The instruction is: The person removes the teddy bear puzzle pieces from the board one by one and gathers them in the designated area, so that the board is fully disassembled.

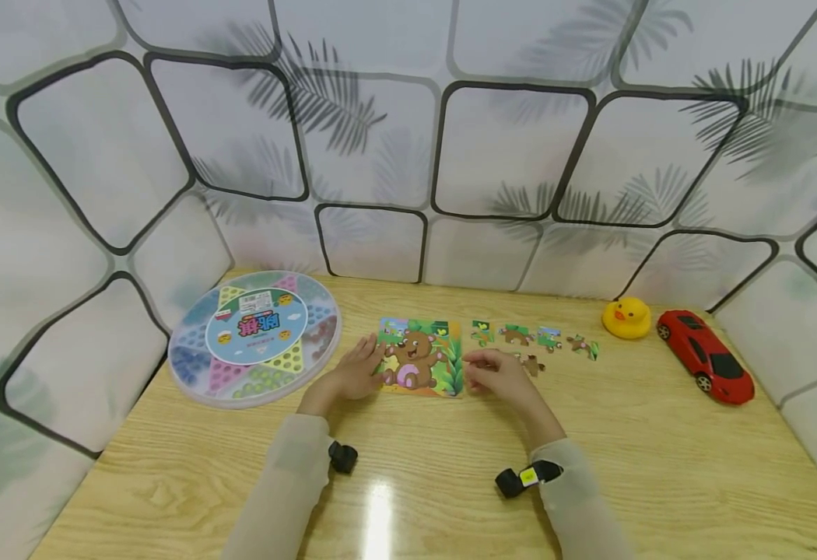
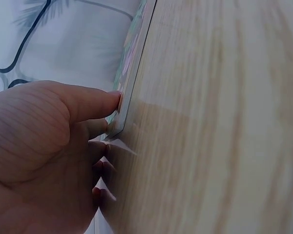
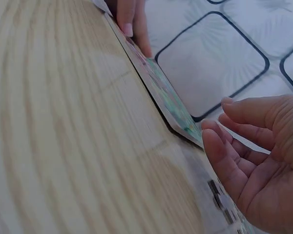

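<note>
Bear puzzle [image 1: 415,359] on the table [image 1: 443,474], between both hands [image 1: 359,369] [image 1: 498,377].

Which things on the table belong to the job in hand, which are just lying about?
In the job:
bear puzzle, left hand touching it
loose puzzle pieces, near the right hand

Apparently just lying about:
round board game
yellow duck
red toy car
</note>
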Demonstrator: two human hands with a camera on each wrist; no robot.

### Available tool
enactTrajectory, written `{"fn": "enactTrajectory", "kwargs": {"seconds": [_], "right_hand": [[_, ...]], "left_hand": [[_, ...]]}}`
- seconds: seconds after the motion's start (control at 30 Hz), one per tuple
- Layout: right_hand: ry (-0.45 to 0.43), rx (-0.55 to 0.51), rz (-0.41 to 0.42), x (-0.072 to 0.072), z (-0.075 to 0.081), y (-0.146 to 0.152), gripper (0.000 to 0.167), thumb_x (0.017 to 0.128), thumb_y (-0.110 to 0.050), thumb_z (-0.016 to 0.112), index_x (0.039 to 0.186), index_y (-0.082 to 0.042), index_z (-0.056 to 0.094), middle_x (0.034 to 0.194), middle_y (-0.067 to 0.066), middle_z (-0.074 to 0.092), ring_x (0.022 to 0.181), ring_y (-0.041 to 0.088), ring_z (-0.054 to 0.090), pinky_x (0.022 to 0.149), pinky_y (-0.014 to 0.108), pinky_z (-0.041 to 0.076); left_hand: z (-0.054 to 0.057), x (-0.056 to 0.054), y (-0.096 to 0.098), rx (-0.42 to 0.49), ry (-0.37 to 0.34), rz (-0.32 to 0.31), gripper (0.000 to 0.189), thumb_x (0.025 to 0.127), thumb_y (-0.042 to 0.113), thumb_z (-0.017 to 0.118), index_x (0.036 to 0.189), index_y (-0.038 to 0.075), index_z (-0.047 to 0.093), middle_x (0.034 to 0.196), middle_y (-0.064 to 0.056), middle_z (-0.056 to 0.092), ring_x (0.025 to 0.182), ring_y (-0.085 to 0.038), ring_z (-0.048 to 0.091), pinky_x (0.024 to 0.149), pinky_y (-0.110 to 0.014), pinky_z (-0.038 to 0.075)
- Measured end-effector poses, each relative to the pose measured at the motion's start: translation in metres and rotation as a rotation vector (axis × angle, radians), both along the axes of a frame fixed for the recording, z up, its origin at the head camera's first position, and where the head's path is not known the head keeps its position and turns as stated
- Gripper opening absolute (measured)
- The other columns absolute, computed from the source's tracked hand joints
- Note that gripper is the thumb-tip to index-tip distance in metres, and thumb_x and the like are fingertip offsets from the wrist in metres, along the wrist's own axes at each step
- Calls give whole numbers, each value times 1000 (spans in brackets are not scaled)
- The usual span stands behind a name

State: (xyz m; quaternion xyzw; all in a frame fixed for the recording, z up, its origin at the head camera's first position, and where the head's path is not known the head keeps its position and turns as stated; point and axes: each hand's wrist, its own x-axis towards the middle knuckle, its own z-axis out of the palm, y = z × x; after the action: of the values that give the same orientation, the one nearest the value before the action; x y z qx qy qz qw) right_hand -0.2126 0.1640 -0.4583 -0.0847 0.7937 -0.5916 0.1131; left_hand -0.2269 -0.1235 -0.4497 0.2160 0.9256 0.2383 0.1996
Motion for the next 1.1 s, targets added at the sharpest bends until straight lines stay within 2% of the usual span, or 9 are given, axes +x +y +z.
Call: {"fn": "enactTrajectory", "kwargs": {"seconds": [0.23, 0.43, 0.57, 0.7, 0.9, 1.0, 1.1], "right_hand": [[42, 71, 59, 0, -4, -19, 35, 91, -7, 62, 121, 10, 56, 92, 13, 61, 71, 14, 63, 65, 28, 56], [83, 181, 50, -1, -7, -28, 35, 88, -4, 65, 120, 8, 58, 85, 10, 61, 66, 15, 59, 60, 27, 53], [78, 262, 35, -3, -8, -31, 37, 86, -6, 68, 120, 4, 60, 81, 5, 58, 62, 13, 52, 56, 24, 46], [116, 317, 45, -4, -8, -34, 39, 83, -7, 71, 120, 3, 61, 76, 3, 55, 58, 12, 44, 52, 23, 37], [114, 339, 41, -4, -9, -35, 39, 81, -6, 73, 118, 2, 62, 75, 3, 52, 57, 13, 41, 51, 23, 34], [108, 337, 34, -5, -8, -35, 38, 81, -5, 73, 117, 2, 61, 75, 3, 51, 57, 13, 41, 51, 23, 34], [102, 333, 27, -5, -8, -36, 38, 81, -5, 73, 116, 1, 62, 75, 3, 51, 57, 13, 41, 50, 22, 34]], "left_hand": [[3, 2, -1, -4, 6, -3, 65, 102, 30, 38, 148, -8, 12, 154, -28, -4, 142, -42, -5, 113, -55, 4], [4, 3, -1, -3, 9, -6, 65, 102, 30, 38, 147, -9, 13, 153, -30, -3, 141, -43, -5, 113, -55, 4], [0, 2, -1, -3, 26, -15, 65, 102, 30, 39, 147, -9, 13, 153, -31, -2, 141, -44, -3, 113, -55, 6], [-2, 0, -2, 9, 41, -12, 65, 102, 30, 40, 147, -10, 14, 152, -31, 0, 141, -44, -2, 113, -54, 6], [0, 2, -2, 33, 46, -2, 66, 101, 29, 42, 146, -11, 16, 152, -32, 1, 141, -44, -1, 113, -54, 6], [1, 3, 4, 7, 38, 21, 66, 101, 30, 41, 147, -10, 14, 153, -30, 0, 142, -42, -2, 113, -54, 5], [1, 4, 12, -45, 2, 52, 69, 101, 31, 40, 148, -7, 9, 154, -27, -5, 142, -39, -7, 113, -54, 2]]}}
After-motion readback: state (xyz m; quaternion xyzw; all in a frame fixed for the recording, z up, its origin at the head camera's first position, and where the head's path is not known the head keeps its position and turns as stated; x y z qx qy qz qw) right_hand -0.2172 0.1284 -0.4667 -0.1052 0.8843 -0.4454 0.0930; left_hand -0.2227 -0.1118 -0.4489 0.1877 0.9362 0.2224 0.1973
